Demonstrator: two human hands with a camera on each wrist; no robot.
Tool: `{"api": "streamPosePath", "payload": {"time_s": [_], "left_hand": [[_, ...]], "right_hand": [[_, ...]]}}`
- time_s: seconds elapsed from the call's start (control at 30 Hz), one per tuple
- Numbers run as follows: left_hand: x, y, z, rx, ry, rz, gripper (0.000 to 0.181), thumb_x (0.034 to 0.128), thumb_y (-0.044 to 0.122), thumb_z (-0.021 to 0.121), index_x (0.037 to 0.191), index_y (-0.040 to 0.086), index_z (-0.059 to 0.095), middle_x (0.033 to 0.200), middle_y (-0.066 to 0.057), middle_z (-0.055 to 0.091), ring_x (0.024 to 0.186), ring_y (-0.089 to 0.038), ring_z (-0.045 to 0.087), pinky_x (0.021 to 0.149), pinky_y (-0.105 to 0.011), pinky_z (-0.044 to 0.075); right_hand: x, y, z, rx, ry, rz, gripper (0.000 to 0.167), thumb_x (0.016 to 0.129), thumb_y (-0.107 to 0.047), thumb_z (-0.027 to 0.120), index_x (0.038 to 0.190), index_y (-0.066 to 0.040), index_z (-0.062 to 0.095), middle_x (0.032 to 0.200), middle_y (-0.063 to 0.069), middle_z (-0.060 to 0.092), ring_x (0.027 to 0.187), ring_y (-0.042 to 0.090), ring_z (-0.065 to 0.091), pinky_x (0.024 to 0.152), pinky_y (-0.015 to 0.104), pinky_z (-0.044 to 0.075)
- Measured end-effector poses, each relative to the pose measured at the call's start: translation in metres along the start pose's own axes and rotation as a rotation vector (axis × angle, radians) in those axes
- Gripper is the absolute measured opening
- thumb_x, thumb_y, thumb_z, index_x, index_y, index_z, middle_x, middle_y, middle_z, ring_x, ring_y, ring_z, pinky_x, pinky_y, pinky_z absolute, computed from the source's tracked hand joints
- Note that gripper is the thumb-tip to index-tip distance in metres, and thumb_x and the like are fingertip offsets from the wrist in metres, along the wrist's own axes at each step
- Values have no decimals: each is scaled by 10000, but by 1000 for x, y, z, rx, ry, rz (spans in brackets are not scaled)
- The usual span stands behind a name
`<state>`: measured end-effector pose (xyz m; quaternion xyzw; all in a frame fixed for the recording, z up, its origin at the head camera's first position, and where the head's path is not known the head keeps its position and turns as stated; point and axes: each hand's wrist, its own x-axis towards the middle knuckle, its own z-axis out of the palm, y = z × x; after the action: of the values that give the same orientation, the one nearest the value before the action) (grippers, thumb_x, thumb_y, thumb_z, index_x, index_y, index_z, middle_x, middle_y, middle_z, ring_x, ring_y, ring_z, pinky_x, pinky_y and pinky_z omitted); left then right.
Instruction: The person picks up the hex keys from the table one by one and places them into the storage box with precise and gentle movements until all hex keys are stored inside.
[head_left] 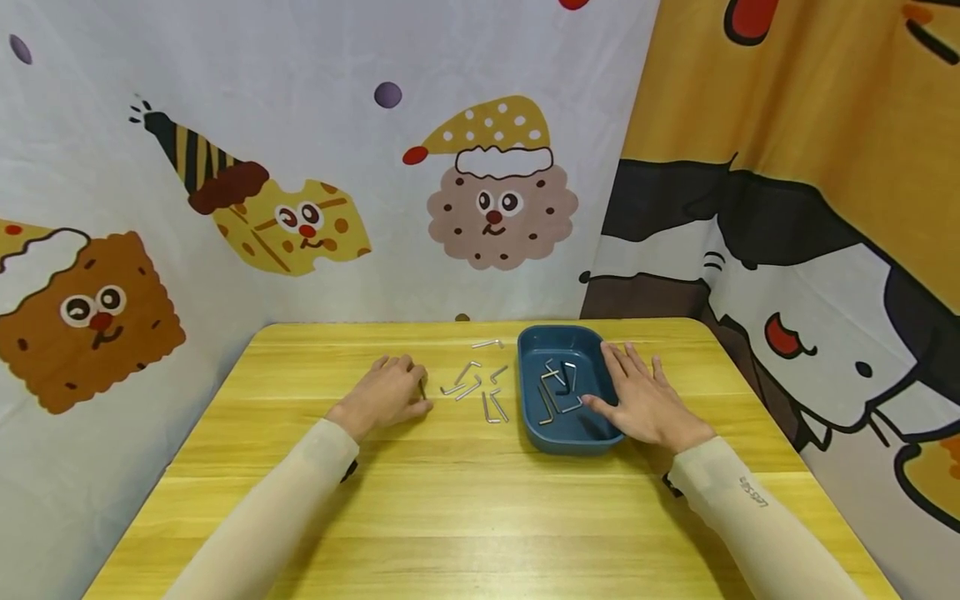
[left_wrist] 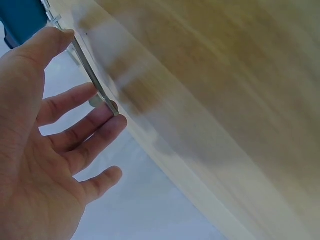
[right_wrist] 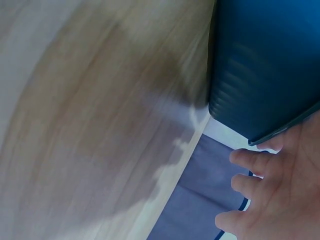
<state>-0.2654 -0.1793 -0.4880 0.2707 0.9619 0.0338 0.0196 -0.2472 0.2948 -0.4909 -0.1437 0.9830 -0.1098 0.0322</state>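
While the left grip [head_left: 386, 396], part-curled, pinches a hex key [left_wrist: 92, 74] between thumb and fingertips, loose keys [head_left: 469, 388] lie to its right; the right grip [head_left: 648, 404], fingers extended, touches the tray [head_left: 577, 448], presumably steadying it.

Marking: one line of small, dark lettering [head_left: 753, 492], printed on the right sleeve [head_left: 765, 529], legible in the head view only. The first word reads "Let's". The second begins with "S"; its remaining characters are too small to read with certainty. Orientation: aslant.
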Motion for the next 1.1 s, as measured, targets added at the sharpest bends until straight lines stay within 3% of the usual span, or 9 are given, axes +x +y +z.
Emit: {"api": "streamPosePath", "payload": {"time_s": [0.6,1.1], "left_hand": [[-8,4,-3,-1,81,11,544,1110,442,813,1456,28,745,1378,-222,745,1337,-427,726,1314,-749,472],[-3,20,-21,16,160,51,574,1103,462,818,1472,30,740,1347,-182,757,1302,-385,744,1323,-694,492]], "right_hand": [[0,-1,0,5,10,-6,1084,1145,-704,583,1869,-30,138,1931,277,213,1806,569,122,1401,878,44],[0,0,1,6,8,-1,1082,1146,-693,589,1871,-37,127,1929,283,212,1808,568,118,1410,865,32]]}}
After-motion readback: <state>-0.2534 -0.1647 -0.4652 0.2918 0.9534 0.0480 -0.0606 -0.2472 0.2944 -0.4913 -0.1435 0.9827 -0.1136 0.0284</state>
